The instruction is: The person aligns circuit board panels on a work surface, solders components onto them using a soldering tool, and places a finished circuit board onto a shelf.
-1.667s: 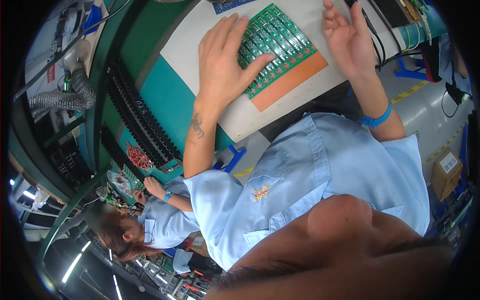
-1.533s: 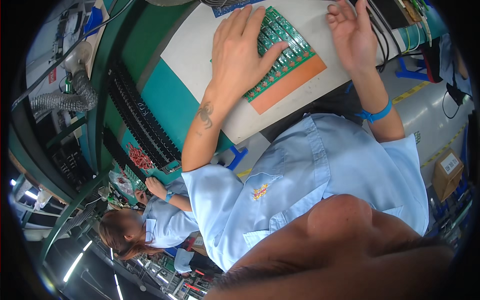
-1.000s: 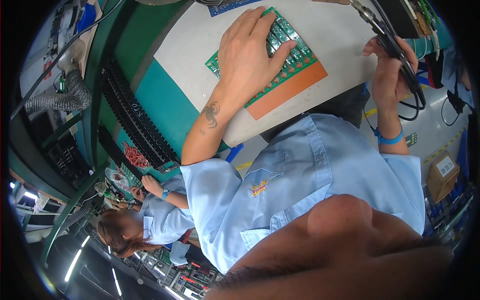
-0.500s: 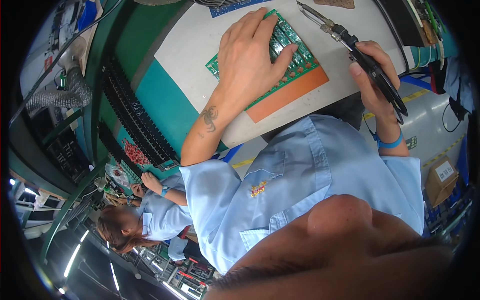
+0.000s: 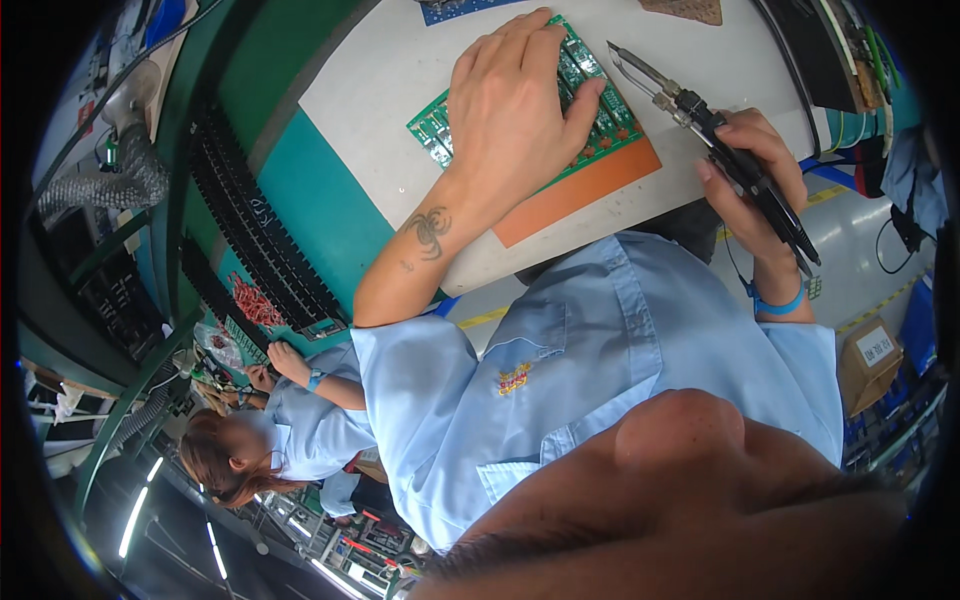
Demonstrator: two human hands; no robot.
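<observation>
My left hand [image 5: 515, 115] lies across a green circuit board [image 5: 430, 130], fingers stretched toward its far edge and thumb apart on the right. The hand hides the board's middle. Beneath the board is an orange-brown sheet [image 5: 590, 203], showing along the near side. In my right hand [image 5: 760, 165] is a black soldering iron [image 5: 745, 165] with a thin metal feed tube beside its tip. The iron points up and left, its tip off the right side of the board and apart from it.
A pale work mat [image 5: 370, 110] covers the bench. Blue boards [image 5: 460, 10] and a brown piece [image 5: 685, 10] lie at the far edge. Black slotted strips [image 5: 260, 230] and red parts [image 5: 255, 300] sit at left, near a co-worker [image 5: 310, 400]. A cardboard box [image 5: 870, 365] stands at right.
The soldering iron's tip has come nearer to me and slightly right. My left hand has shifted a little right, showing more of the board's left end. The whole view has drifted slightly.
</observation>
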